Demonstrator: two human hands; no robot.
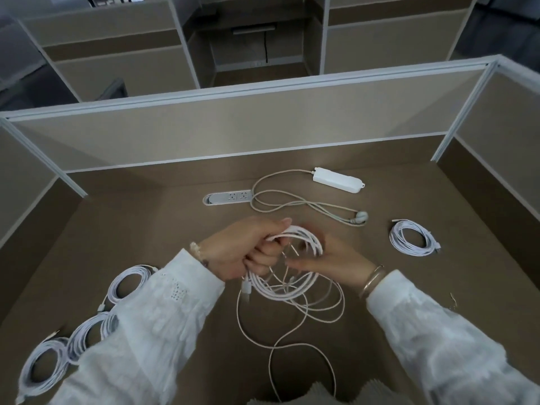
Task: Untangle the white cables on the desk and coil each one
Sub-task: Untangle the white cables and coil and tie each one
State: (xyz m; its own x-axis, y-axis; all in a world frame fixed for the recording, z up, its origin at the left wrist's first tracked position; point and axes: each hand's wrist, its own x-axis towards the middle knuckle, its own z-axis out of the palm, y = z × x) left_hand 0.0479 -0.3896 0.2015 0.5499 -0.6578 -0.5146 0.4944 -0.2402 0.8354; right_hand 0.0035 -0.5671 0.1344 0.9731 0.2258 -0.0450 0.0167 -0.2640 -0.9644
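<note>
Both hands (289, 258) raised mid-desk, left gripping cable coil (295, 264).

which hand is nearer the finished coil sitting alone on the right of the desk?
Right. The right hand sits left of that coil across bare desk; the left hand is further left, gripping the cable bundle.

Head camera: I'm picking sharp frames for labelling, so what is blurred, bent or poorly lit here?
Head view: the right hand is smeared by motion, the left hand sharper; the partition rail bows from wide-angle distortion; light is dim and even, with soft shadows and no glare; the coiled cable at right is fairly crisp.
</note>
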